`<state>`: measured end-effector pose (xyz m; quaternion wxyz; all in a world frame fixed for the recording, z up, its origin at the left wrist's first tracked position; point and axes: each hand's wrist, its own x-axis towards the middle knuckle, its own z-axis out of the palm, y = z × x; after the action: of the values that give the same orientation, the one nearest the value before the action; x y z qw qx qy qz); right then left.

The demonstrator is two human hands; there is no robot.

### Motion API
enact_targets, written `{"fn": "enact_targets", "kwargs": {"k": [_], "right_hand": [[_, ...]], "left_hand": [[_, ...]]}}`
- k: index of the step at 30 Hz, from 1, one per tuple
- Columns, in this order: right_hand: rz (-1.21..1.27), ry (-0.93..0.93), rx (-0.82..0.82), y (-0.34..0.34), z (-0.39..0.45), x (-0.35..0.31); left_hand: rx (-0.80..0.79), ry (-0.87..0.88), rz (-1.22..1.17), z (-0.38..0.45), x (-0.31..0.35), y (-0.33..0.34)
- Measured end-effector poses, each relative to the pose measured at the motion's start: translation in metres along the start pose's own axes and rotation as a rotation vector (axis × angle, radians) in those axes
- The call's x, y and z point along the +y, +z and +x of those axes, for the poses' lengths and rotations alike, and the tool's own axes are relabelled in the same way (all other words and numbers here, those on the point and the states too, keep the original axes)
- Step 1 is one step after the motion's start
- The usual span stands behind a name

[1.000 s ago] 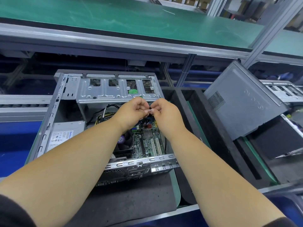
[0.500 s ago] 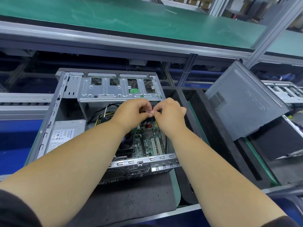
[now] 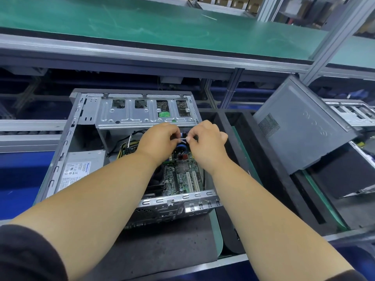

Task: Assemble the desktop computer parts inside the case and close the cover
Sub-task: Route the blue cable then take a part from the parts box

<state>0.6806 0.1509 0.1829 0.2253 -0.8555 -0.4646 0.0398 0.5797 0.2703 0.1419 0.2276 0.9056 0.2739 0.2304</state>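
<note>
An open grey computer case (image 3: 60, 159) lies on its side on a dark foam mat. Inside it I see the green motherboard (image 3: 183, 175), a silver power supply (image 3: 79, 171) at the left and the metal drive cage (image 3: 142, 112) at the far end. My left hand (image 3: 157, 141) and my right hand (image 3: 207, 138) are side by side over the far part of the board, just below the drive cage. Between their fingertips they pinch a thin white tie (image 3: 183, 140) above a blue cable bundle (image 3: 180, 148). The grey side cover (image 3: 300, 126) leans tilted at the right.
A black foam divider (image 3: 253, 169) runs between the case and the leaning cover. A green-topped shelf (image 3: 142, 23) spans the back above the bench. A second open case (image 3: 353, 114) sits at the far right. Yellow and black power wires (image 3: 127, 147) lie left of my left hand.
Both hands have moved slightly apart, and the thin white tie now shows stretched between their fingertips. The view has shifted a little; the case has not moved.
</note>
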Motion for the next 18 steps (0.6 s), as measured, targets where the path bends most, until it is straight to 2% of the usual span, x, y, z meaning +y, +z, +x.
{"fn": "enact_targets", "kwargs": {"k": [6, 9, 12, 18], "right_hand": [[0.092, -0.033, 0.051, -0.003, -0.005, -0.001], [0.098, -0.061, 0.099, -0.004, -0.008, -0.002], [-0.008, -0.074, 0.138, -0.002, -0.009, -0.004], [-0.253, -0.089, 0.091, 0.013, -0.005, -0.003]], "left_hand": [[-0.076, -0.024, 0.212, 0.010, 0.007, 0.001], [-0.088, -0.079, 0.232, 0.010, 0.009, 0.008], [-0.078, -0.101, 0.234, 0.006, 0.005, 0.013], [-0.107, -0.070, 0.228, 0.007, -0.003, 0.011]]}}
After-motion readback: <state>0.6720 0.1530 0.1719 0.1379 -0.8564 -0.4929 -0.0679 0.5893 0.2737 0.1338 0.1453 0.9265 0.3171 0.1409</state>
